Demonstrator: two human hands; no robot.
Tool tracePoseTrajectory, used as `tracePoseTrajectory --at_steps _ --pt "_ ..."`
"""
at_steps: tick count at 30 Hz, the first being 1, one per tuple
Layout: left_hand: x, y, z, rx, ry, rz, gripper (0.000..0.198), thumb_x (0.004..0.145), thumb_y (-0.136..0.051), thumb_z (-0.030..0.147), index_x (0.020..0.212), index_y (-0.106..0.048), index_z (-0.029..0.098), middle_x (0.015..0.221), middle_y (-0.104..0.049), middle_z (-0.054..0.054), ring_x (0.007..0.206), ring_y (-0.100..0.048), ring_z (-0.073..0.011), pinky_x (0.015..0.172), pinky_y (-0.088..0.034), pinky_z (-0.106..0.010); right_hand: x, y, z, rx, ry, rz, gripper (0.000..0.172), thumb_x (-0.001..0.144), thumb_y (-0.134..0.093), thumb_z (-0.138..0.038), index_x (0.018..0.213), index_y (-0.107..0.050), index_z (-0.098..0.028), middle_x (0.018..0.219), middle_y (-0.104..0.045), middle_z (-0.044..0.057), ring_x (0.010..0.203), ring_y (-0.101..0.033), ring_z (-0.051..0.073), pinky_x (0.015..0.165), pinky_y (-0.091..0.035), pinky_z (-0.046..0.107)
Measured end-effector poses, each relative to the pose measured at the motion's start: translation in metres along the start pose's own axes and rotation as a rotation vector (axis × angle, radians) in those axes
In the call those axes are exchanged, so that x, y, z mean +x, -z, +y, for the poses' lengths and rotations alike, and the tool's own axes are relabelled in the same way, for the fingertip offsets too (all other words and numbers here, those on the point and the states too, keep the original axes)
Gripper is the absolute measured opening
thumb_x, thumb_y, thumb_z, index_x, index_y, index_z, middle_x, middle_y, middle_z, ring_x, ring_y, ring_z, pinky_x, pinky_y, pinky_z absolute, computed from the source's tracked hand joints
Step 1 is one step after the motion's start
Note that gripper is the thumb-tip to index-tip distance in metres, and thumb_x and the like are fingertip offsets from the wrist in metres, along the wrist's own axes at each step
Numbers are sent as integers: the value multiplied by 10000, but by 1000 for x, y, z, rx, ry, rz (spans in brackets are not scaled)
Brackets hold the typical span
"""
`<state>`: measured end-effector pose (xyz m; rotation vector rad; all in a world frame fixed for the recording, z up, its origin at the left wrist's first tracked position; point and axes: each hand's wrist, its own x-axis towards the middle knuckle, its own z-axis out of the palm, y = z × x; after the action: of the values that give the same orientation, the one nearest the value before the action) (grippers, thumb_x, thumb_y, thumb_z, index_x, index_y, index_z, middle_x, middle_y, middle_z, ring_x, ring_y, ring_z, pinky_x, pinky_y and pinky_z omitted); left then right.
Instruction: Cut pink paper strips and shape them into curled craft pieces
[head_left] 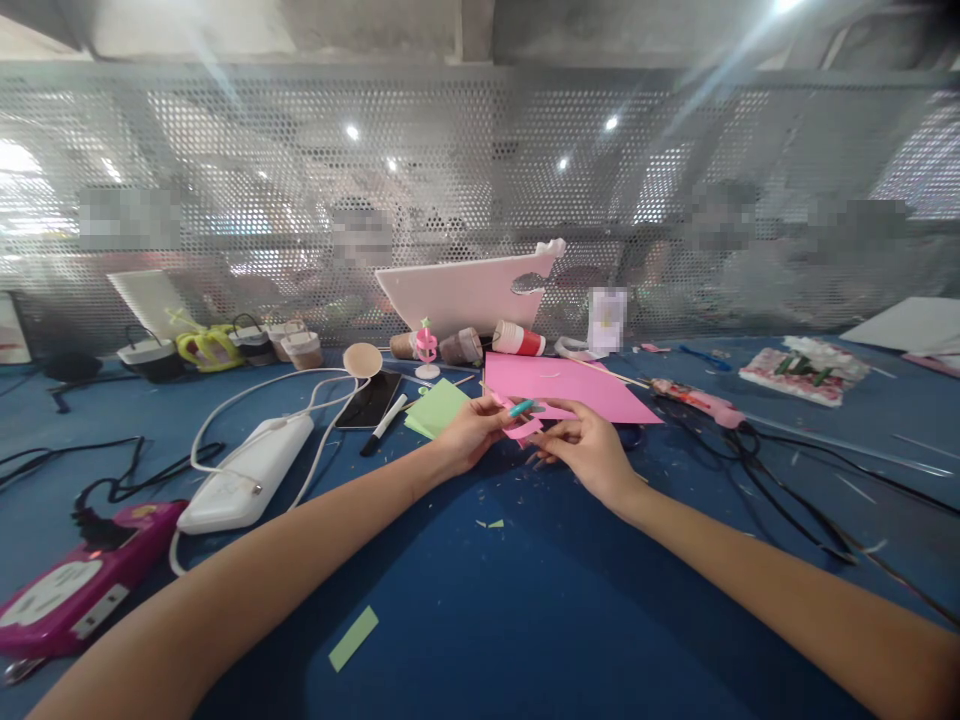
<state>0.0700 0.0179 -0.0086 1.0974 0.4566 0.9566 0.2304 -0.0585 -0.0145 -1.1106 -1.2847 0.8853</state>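
Note:
In the head view, my left hand [474, 432] pinches a curled pink paper strip [523, 431] between its fingers. A small teal object [522, 408] shows at its fingertips; its kind I cannot make out. Facing it, my right hand [592, 452] has its fingers closed on the strip's other side. Both hands are above the blue table, just in front of a pink paper sheet [600, 392]. Beside my left hand lie several light green paper squares [441, 405]. Part of the strip is hidden by the fingers.
To the left are a marker [384, 425], a phone [367, 402], a white power bank [247, 475] with cable and a magenta power strip [97, 575]. A glue gun [697, 402] with black cord lies right. Paper cups [517, 338] and a foam board [465, 292] stand behind.

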Motion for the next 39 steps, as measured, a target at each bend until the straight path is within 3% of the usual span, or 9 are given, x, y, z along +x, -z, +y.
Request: tracePoseTrajectory --at_steps 10,14,17,20,24,28,31,33,39 --pt "-3 -2 0 100 4 -59 308 539 -867 265 767 -723 116 712 -716 -50 687 -659 -149 761 -488 -295 -3 0 -5 -98 54 50 551 673 -734 -346 1153 -561 -139 507 -543 -69 402 -551 140 398 -468 260" --pt "-2 -3 -2 92 -15 -96 399 521 -877 290 853 -741 114 741 -733 -74 699 -669 -162 750 -489 -285 -6 -1 -7 -148 104 49 515 693 -703 -289 1170 -571 -146 496 -516 -77 395 -531 130 428 -479 268" --pt "0 -2 -3 99 -37 -95 377 528 -872 293 834 -741 116 756 -738 -80 725 -678 -177 767 -488 -292 -6 -2 -6 -160 122 30 516 719 -700 -349 1178 -559 -161 501 -512 -76 408 -549 143 455 -497 286" --pt "1 1 -4 83 -35 -67 364 520 -875 265 825 -738 120 775 -742 -76 725 -676 -168 758 -481 -279 -5 -1 -3 -225 110 16 455 745 -679 -426 1091 -535 -168 570 -577 -41 452 -589 162 475 -496 297" --pt "2 4 -4 51 -23 -57 386 538 -864 242 884 -733 130 830 -743 -80 784 -677 -184 763 -473 -287 1 2 0 -436 123 57 353 737 -664 -511 815 -526 -195 601 -608 7 492 -566 165 460 -425 283" --pt "2 4 -4 49 -29 -57 329 595 -830 211 901 -731 139 876 -740 -62 814 -666 -182 760 -466 -273 4 6 -8 -547 147 -113 387 836 -541 -518 621 -558 -196 540 -603 29 478 -536 153 493 -398 276" --pt "1 2 -3 62 -26 -46 337 618 -814 199 935 -718 134 925 -734 -81 878 -662 -195 792 -470 -281 2 6 -18 -534 123 -314 384 902 -453 -446 667 -606 -183 589 -654 35 416 -516 126 473 -390 259" --pt "0 1 -2 74 -21 -37 362 618 -815 197 958 -708 132 943 -733 -95 892 -664 -190 803 -472 -281 0 6 -22 -524 115 -375 351 920 -423 -373 701 -616 -178 607 -670 29 377 -498 108 452 -382 246" --pt "-3 -3 2 89 -39 -62 427 590 -832 192 987 -690 126 984 -736 -111 897 -683 -207 858 -492 -338 -2 3 -12 -502 107 -260 342 893 -484 -375 638 -610 -185 488 -629 19 338 -520 129 410 -391 244"
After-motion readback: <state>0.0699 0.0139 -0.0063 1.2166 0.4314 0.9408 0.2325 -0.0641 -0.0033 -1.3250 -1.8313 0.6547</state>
